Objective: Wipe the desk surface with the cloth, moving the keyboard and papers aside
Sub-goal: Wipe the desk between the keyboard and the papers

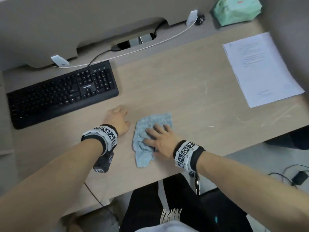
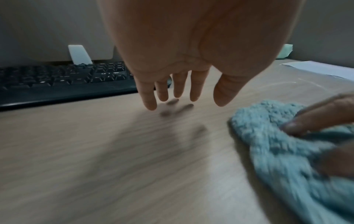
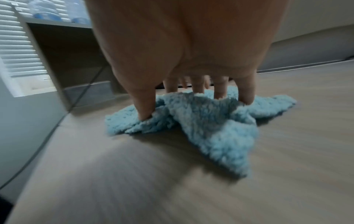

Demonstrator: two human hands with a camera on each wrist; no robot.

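A fluffy light-blue cloth (image 1: 154, 120) lies crumpled on the wooden desk (image 1: 184, 81) near its front edge. My right hand (image 1: 153, 133) presses down on the cloth with spread, straight fingers (image 3: 247, 97), and the cloth (image 3: 210, 128) bunches under them. My left hand (image 1: 120, 114) hovers just left of the cloth, its fingers (image 2: 147, 97) relaxed, a little above the wood and holding nothing. The black keyboard (image 1: 63, 92) sits at the back left, beyond the left hand. A stack of white papers (image 1: 262, 67) lies at the right edge of the desk.
A green tissue pack (image 1: 237, 10) stands at the back right. A white cable (image 1: 150, 46) runs along the back edge past a cable opening (image 1: 133, 41). Pale scuff marks (image 1: 205, 87) show on the wood between cloth and papers. The desk's front edge is right behind my wrists.
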